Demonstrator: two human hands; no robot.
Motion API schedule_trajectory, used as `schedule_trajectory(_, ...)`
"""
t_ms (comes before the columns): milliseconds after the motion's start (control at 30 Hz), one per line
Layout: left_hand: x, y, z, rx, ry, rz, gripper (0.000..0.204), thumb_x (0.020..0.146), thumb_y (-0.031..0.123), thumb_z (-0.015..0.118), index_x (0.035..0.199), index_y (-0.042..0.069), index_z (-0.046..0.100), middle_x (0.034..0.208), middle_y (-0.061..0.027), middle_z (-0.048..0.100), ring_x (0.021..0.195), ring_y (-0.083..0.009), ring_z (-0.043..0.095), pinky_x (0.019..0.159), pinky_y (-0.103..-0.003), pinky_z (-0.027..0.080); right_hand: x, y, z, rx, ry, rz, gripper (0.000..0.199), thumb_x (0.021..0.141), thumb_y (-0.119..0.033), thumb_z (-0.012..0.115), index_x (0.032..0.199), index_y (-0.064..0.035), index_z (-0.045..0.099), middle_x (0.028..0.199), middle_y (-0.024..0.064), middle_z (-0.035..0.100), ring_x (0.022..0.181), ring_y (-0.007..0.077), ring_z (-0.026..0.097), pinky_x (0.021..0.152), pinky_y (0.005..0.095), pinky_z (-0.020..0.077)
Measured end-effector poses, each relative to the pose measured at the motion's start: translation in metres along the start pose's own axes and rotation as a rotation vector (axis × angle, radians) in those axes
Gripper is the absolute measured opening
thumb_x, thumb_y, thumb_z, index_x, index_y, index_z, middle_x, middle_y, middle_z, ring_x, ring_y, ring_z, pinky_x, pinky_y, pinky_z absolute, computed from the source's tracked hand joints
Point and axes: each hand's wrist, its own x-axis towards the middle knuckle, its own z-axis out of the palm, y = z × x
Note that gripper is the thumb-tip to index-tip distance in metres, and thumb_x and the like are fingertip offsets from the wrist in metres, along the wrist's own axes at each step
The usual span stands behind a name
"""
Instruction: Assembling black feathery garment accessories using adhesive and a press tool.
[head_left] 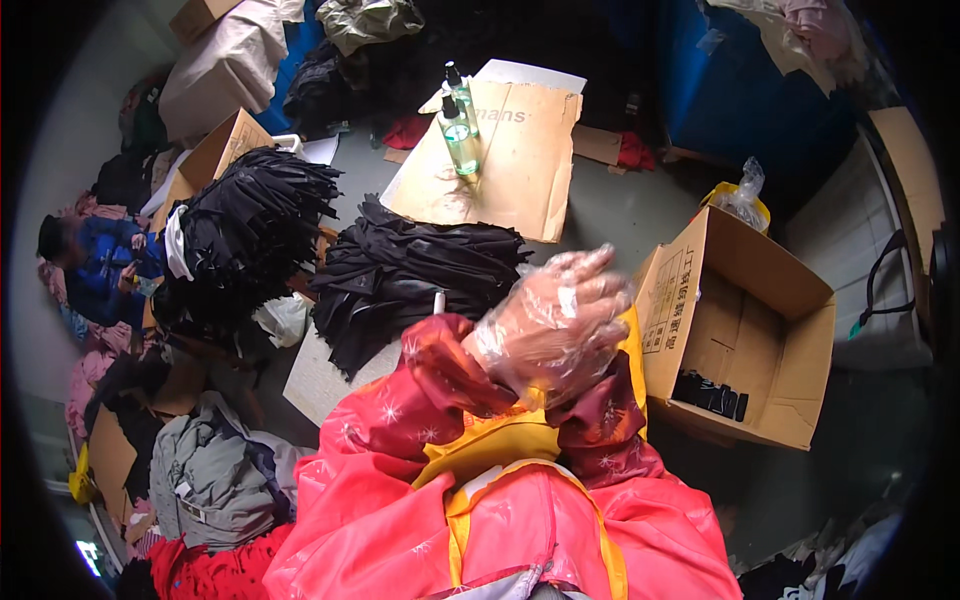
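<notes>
the left hand (530, 325) and right hand (602, 348), in clear plastic gloves (548, 370), overlap with fingers (580, 264) loosely extended; whether anything sits between the 2 palms, i cannot tell. the fanned bundle of black strips (405, 265) lies leftward on a pale board (318, 378), long axis roughly left to right, its right end nearer the left hand.

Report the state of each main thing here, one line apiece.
Left hand and right hand: together, both in clear plastic gloves.
Two clear bottles with black tops: upright, tops on.
Brown cardboard sheet: lying flat.
Brown cardboard box: open, small black items inside.
Nearer heap of black strips: loosely piled.
Yellow cloth apron: worn.
Grey garment: crumpled.
</notes>
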Motion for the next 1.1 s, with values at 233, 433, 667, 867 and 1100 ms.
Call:
schedule_trajectory(233, -0.065, -0.028, -0.004, 0.045, -0.224, -0.159, 0.070, 0.087, 0.040, 0.058, 0.145, 0.007, 0.035, 0.144, -0.0163, 0.042, 0.135, -0.0427, 0.034, 0.112, -0.050, 0.022, -0.012, -0.009, -0.001, -0.184, 0.040, 0.073, 0.030, 0.094, -0.022, 0.057, 0.120, -0.0074, 0.053, 0.089, 0.0052, 0.057, 0.064, 0.0090, 0.051, 0.056, 0.0241, 0.0433)
schedule_trajectory(433, -0.084, -0.025, -0.017, -0.433, 0.172, -0.664, 0.052, 0.098, 0.019, 0.044, 0.145, 0.001, 0.032, 0.144, -0.0184, 0.040, 0.135, -0.0306, 0.037, 0.110, -0.038, 0.031, 0.023, -0.015, 0.011, -0.095, 0.358, -0.270, 0.031, 0.093, -0.022, 0.062, 0.115, -0.0059, 0.048, 0.077, 0.0026, 0.055, 0.051, 0.0084, 0.046, 0.047, 0.0219, 0.0394)
schedule_trajectory(667, -0.057, 0.002, 0.014, -0.658, 0.062, -0.696, 0.040, 0.092, 0.007, 0.056, 0.130, -0.001, 0.047, 0.108, -0.0124, 0.058, 0.092, -0.0225, 0.056, 0.085, -0.034, 0.046, 0.030, -0.015, 0.023, -0.412, 0.295, -0.561, 0.056, 0.082, 0.012, 0.058, 0.134, 0.0011, 0.040, 0.116, 0.0100, 0.056, 0.099, 0.0139, 0.057, 0.092, 0.0271, 0.0455)
schedule_trajectory(867, -0.057, 0.010, 0.002, -0.648, 0.017, -0.715, 0.020, 0.095, 0.017, 0.054, 0.100, 0.000, 0.063, 0.077, -0.0141, 0.062, 0.067, -0.0298, 0.057, 0.065, -0.036, 0.046, 0.017, -0.028, 0.022, -0.556, 0.316, -0.273, 0.024, 0.085, 0.000, 0.063, 0.109, 0.0006, 0.063, 0.104, 0.0068, 0.065, 0.083, 0.0091, 0.059, 0.068, 0.0206, 0.0481)
schedule_trajectory(1100, -0.096, -0.003, -0.002, -0.786, 0.070, -0.763, 0.025, 0.097, 0.022, 0.050, 0.081, 0.005, 0.058, 0.072, -0.0010, 0.048, 0.070, -0.0101, 0.043, 0.062, -0.029, 0.038, 0.039, -0.083, -0.014, -0.599, 0.766, -0.539, 0.024, 0.080, -0.012, 0.076, 0.101, -0.0066, 0.065, 0.083, -0.0008, 0.058, 0.060, 0.0102, 0.050, 0.052, 0.0232, 0.0418)
